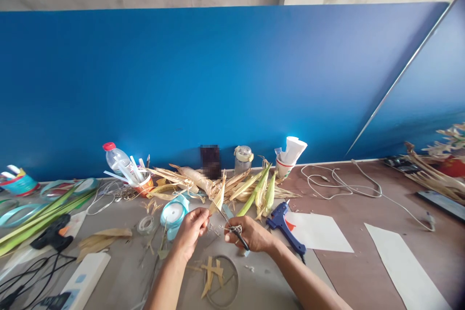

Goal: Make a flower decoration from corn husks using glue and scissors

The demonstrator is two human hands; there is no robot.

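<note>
Between the fingertips of my left hand (193,231) is the base of a pale, pointed piece of dried corn husk (218,198), its tip upward. My right hand (252,233) is closed around the handles of a pair of scissors (238,235), whose blades reach toward the husk piece; whether they touch it I cannot tell. Just below my hands lie a thin round hoop (238,281) and several cut husk strips (212,271). Behind them spreads a pile of dried and green corn husks (254,193).
To the right lie a blue glue gun (286,230) and white paper sheets (319,232). A light blue ribbon roll (173,213), a black glue gun (54,235) and a power strip (85,281) are on the left. A bottle (118,160), a jar (242,159) and cups stand along the blue partition (218,82).
</note>
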